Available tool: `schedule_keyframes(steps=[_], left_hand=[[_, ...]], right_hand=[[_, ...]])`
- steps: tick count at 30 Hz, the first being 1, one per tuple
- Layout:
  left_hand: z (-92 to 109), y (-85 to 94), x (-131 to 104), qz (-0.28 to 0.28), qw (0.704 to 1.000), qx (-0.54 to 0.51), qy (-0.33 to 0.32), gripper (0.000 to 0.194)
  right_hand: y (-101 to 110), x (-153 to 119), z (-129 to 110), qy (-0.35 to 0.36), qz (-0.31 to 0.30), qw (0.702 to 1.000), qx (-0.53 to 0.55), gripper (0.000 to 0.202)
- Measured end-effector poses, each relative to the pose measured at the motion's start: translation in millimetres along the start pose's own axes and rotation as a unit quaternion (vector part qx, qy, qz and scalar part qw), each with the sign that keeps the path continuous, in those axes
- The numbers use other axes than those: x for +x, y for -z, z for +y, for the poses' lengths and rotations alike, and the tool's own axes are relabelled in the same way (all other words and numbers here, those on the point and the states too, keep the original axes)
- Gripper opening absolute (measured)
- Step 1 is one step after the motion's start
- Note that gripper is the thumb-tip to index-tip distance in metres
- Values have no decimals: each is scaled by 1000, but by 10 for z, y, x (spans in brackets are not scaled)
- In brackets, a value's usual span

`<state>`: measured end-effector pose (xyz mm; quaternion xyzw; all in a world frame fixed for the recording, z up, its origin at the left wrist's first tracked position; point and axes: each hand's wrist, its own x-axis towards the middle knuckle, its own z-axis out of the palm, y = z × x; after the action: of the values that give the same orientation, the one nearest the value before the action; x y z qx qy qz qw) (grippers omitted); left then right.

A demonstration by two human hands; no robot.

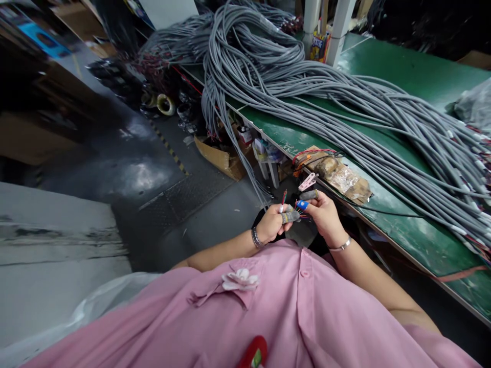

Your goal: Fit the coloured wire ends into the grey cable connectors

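Close in front of my body, my left hand (271, 223) is closed around a bundle of thin coloured wires (303, 215), with covers on some fingertips. A few red and green wire ends (284, 196) stick up above that hand. My right hand (326, 215) pinches the other side of the same bundle; blue tape wraps its thumb and a grey cover sits on a finger. Several grey cables (245, 166) hang from the table down to my left hand. Just beyond my right hand is a pink clip (308, 181) at the table edge.
A long heap of grey cables (268, 76) lies over the green table (387, 59). A taped cardboard piece (341, 176) rests at its near edge. Below stands an open cardboard box (217, 156). White posts (339, 30) rise at the back; a pale cabinet (57, 230) is on the left.
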<state>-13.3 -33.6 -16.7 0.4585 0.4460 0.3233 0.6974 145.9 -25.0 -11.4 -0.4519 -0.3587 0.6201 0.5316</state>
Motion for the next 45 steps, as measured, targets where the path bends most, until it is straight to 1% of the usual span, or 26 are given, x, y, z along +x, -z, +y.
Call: schedule_keyframes(steps=[2, 4, 6, 8, 10, 12, 14, 15, 16, 17, 19, 21, 23, 25, 27, 29, 31, 35, 40, 42, 45], left_hand=[[4, -3, -15, 6, 1000, 9, -10, 31], [14, 4, -26, 5, 1000, 17, -13, 32], [32, 27, -25, -4, 1000, 14, -9, 33], [59, 66, -9, -23, 1000, -2, 1, 33], [95, 104, 22, -51, 998, -23, 13, 32], [133, 126, 65, -82, 996, -41, 24, 32], [164, 126, 118, -109, 992, -60, 33, 32], [176, 120, 147, -121, 990, -71, 36, 31], [184, 112, 177, -129, 987, -84, 37, 30], [189, 104, 208, -133, 986, -98, 36, 29], [191, 99, 271, -136, 982, -130, 34, 27], [187, 111, 326, -140, 976, -160, 40, 25], [179, 135, 371, -151, 970, -181, 52, 23], [170, 160, 402, -163, 965, -194, 64, 21], [158, 179, 424, -165, 962, -204, 73, 20], [145, 189, 441, -164, 960, -212, 80, 19], [134, 195, 455, -167, 958, -215, 84, 19], [120, 204, 474, -178, 956, -217, 86, 20], [97, 213, 490, -165, 958, -219, 89, 21], [80, 216, 499, -169, 956, -222, 90, 21], [59, 219, 506, -170, 956, -222, 87, 20]], right_hand=[[32, 7, 34, 17, 16, 1000, -4, 31], [86, 20, 60, 19, 35, 999, 6, 29], [160, 39, 76, -4, 53, 998, 34, 27], [239, 67, 76, -41, 57, 995, 71, 31], [295, 110, 51, -73, 30, 991, 110, 38], [311, 170, 5, -100, -20, 985, 140, 43], [281, 236, -45, -122, -74, 979, 149, 44], [255, 266, -63, -122, -91, 978, 143, 44], [224, 290, -71, -110, -95, 981, 128, 43], [191, 308, -69, -86, -85, 987, 106, 41], [131, 324, -32, -7, -29, 998, 54, 34], [85, 324, 27, 73, 38, 997, 13, 33], [52, 326, 81, 113, 74, 991, 9, 35], [24, 341, 108, 98, 59, 992, 50, 40], [0, 369, 108, 42, 14, 992, 116, 43], [-20, 399, 97, -14, -18, 985, 174, 43], [-36, 424, 92, -36, -14, 977, 209, 41], [-67, 456, 106, -20, 18, 973, 229, 37], [-104, 475, 113, 0, 50, 981, 189, 41], [-110, 475, 114, 2, 52, 982, 183, 43], [-101, 458, 113, -8, 36, 978, 205, 43]])
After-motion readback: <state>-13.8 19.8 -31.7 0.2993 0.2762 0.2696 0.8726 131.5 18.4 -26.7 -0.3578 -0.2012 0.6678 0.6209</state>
